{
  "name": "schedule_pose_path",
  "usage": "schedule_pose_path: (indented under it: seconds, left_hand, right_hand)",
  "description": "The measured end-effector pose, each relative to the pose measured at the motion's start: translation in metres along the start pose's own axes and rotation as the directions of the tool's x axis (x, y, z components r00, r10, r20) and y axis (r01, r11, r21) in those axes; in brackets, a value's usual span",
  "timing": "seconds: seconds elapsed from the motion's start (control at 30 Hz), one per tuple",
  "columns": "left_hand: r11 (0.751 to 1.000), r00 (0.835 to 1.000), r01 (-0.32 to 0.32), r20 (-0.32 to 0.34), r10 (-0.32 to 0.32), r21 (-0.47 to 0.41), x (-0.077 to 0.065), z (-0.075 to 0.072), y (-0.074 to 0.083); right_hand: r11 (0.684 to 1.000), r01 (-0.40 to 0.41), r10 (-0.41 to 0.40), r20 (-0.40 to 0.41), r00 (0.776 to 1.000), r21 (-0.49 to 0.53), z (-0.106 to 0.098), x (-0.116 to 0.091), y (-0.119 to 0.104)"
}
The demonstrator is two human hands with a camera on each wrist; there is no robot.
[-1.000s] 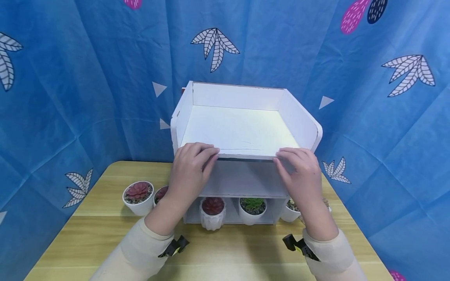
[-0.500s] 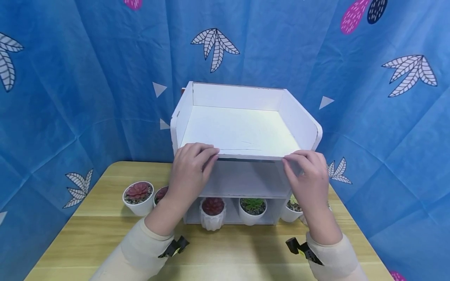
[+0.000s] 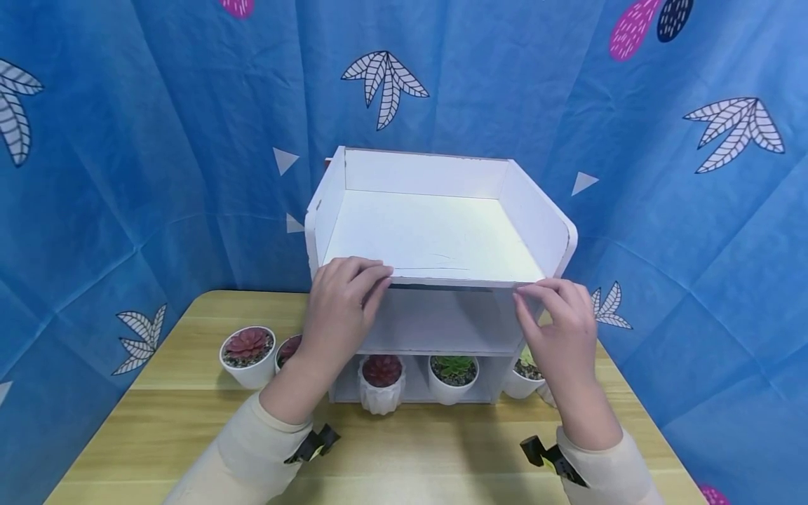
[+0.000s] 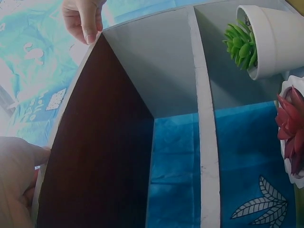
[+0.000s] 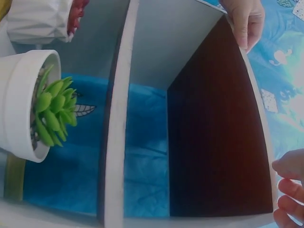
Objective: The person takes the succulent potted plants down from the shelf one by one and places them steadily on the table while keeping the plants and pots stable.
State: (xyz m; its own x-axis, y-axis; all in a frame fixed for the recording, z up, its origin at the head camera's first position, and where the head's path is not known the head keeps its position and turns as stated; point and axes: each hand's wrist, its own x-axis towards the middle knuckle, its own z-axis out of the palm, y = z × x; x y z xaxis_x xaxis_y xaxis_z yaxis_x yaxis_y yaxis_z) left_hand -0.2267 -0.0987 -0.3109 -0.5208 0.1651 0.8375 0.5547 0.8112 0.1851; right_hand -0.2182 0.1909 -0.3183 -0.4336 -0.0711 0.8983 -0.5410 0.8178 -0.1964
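Note:
A white shelf unit (image 3: 429, 238) stands at the back of the table, its top a tray with raised sides and back. My left hand (image 3: 341, 301) pinches the top board's front edge left of middle, fingers above and thumb below. At the right end of that edge, my right hand (image 3: 564, 322) holds it between thumb and fingertips. In the left wrist view the board's brown underside (image 4: 99, 133) shows between both hands. On the bottom level sit a red succulent in a ridged white pot (image 3: 381, 384) and a green succulent in a smooth white pot (image 3: 452, 379).
Left of the unit, a potted red succulent (image 3: 248, 356) stands on the wooden table (image 3: 158, 435), with another (image 3: 287, 349) partly behind my left arm. A pale green potted succulent (image 3: 524, 375) is on the right, partly hidden. Blue patterned cloth (image 3: 208, 126) hangs behind.
My right hand has slid to the right along the front edge of the top board, toward its corner. The left hand, shelf unit and pots have stayed in place.

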Motion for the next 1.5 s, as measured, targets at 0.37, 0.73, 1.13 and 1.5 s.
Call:
schedule_pose_path:
  seconds: [0.37, 0.73, 1.13, 1.5]
  left_hand:
    - [1.0, 1.0, -0.001, -0.004, 0.001, 0.002, 0.0, 0.0, 0.001]
    - [1.0, 1.0, 0.001, -0.002, -0.001, 0.002, -0.001, 0.0, 0.001]
    - [1.0, 1.0, 0.004, 0.0, -0.004, 0.001, 0.0, -0.001, 0.001]
    - [1.0, 1.0, 0.003, 0.001, -0.003, -0.001, 0.001, -0.001, 0.0]
  right_hand:
    - [0.999, -0.014, 0.012, 0.044, 0.999, 0.032, 0.001, -0.017, 0.008]
    - [0.998, -0.051, 0.047, 0.118, 0.992, 0.032, 0.006, -0.035, 0.013]
    - [0.999, -0.024, 0.017, 0.19, 0.982, 0.033, 0.015, -0.049, 0.018]
    - [0.999, -0.038, 0.034, 0.344, 0.938, 0.006, 0.022, -0.064, 0.017]
